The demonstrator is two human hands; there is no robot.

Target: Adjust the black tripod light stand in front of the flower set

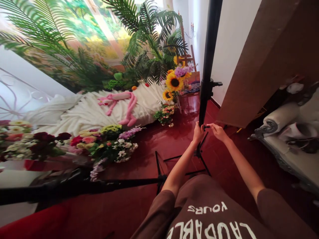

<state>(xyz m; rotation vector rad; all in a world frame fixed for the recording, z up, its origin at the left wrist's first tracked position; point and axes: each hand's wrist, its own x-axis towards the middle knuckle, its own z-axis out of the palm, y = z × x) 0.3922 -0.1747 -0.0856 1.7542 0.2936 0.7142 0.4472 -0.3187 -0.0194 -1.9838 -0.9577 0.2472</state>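
Observation:
A black light stand (206, 63) rises upright in front of me, its tripod legs spread on the red floor. My left hand (198, 133) is wrapped round the lower pole, close to a clamp collar. From the right, my right hand (217, 131) pinches the small black locking knob (206, 127) that sticks out of this collar. Higher up the pole, a second knob (217, 84) juts to the right, with neither hand on it.
Another black stand (139, 182) runs across the lower left, its legs near my left forearm. Flower bunches (89, 139), sunflowers (174, 82) and a draped white platform (147, 99) with a pink plush toy (129, 109) lie beyond. A pale sofa (286, 113) stands right.

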